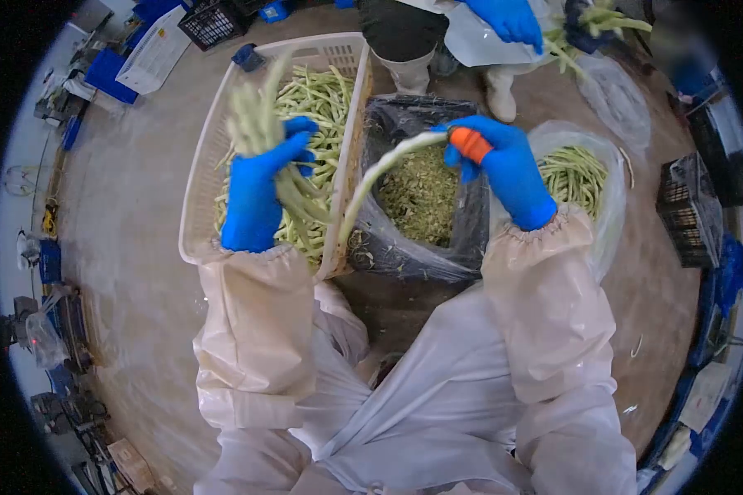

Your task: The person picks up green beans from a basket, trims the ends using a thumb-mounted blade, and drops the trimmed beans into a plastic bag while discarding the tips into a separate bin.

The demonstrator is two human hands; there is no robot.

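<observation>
My left hand (pixel 260 194), in a blue glove, is closed round a bunch of long green beans (pixel 254 124) over the white crate. The upper ends of the bunch are smeared by motion. My right hand (pixel 504 161), also gloved in blue, pinches one end of a single long green bean (pixel 380 169), which curves down to the left over the black-lined bin. At the fingers of this hand sits an orange piece (pixel 470 145); I cannot tell whether it is a tool handle or a wrap. The white crate (pixel 204 157) holds many more beans.
The black-lined bin (pixel 466 260) between my hands holds chopped green trimmings (pixel 421 194). To the right, a clear plastic bag (pixel 607 223) contains beans. Across from me stands a person with a blue-gloved hand (pixel 512 21) near more beans. A black crate (pixel 689 210) is at far right.
</observation>
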